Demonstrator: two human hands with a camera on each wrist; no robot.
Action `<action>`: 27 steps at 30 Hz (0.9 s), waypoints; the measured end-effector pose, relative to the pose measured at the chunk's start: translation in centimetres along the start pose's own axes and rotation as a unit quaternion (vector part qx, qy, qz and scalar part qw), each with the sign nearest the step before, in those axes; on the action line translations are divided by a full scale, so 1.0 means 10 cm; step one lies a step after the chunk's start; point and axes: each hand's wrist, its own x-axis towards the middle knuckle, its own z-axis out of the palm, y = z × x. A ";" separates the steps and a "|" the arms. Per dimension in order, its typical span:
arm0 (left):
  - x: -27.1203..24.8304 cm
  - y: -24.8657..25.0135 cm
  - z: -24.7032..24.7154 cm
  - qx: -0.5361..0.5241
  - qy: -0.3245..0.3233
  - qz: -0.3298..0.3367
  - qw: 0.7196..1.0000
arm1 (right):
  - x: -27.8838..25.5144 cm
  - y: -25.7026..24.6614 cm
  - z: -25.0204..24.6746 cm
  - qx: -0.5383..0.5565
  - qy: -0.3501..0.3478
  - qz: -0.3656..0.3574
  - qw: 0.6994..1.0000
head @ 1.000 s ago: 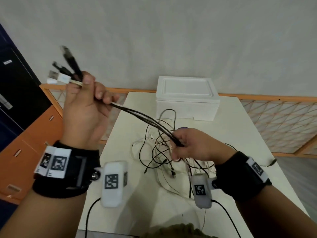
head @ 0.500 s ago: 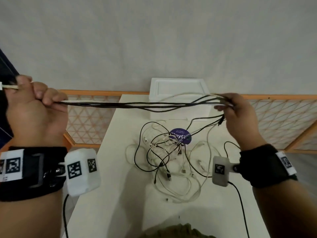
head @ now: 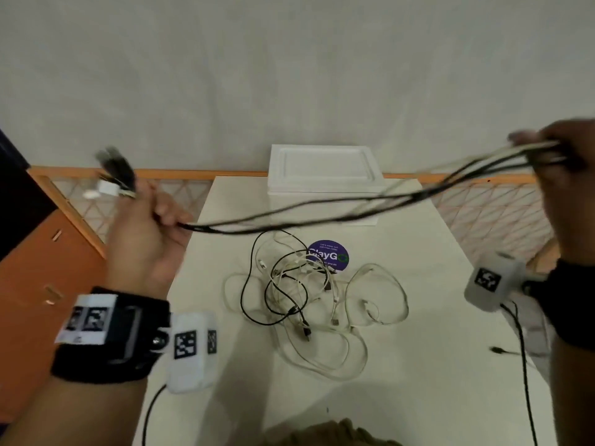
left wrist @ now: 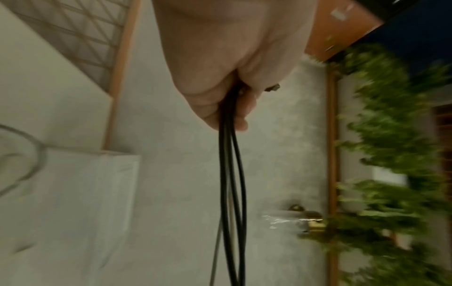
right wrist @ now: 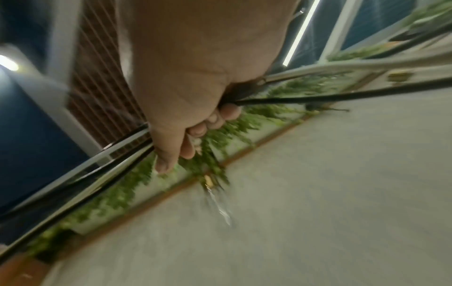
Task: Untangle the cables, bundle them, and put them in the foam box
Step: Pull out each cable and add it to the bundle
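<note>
While both hands, left (head: 151,233) and right (head: 561,175), grip the pulled-out cables (head: 322,217) in closed fists, even tension should help fold them neatly above the bench (head: 434,365).

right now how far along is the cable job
Early. Done: a few cables are pulled free of the pile. In hand: the left hand and the right hand grip them at opposite ends. Left: the tangle lies on the table, nothing bundled, foam box lid on.
</note>
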 end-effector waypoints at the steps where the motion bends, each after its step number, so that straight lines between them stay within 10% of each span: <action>1: 0.06 -0.13 -0.09 0.014 0.013 -0.038 0.999 | -0.05 -0.08 0.06 0.037 -0.021 0.023 0.999; 4: -0.01 -0.61 -0.30 0.078 0.022 -0.155 0.985 | -0.44 -0.05 0.60 -0.028 -0.221 0.106 0.969; 7: -0.12 -0.94 -0.40 0.105 0.018 -0.231 0.967 | -0.77 -0.04 1.07 -0.016 -0.505 0.152 0.849; 12: -0.29 -1.23 -0.30 0.160 0.009 -0.262 0.952 | -0.74 -0.89 1.31 0.218 -0.340 0.053 0.913; 16: -0.43 -1.34 -0.21 0.238 -0.030 -0.250 0.938 | -0.54 -1.80 1.18 0.389 -0.330 -0.021 0.860; 23: -0.68 -1.34 -0.27 0.277 -0.121 -0.235 0.924 | -0.57 -2.47 1.32 0.370 -0.293 -0.249 0.846; 27: -0.77 -1.43 -0.41 0.249 -0.083 -0.284 0.922 | -0.82 -2.55 1.32 0.476 -0.277 -0.206 0.809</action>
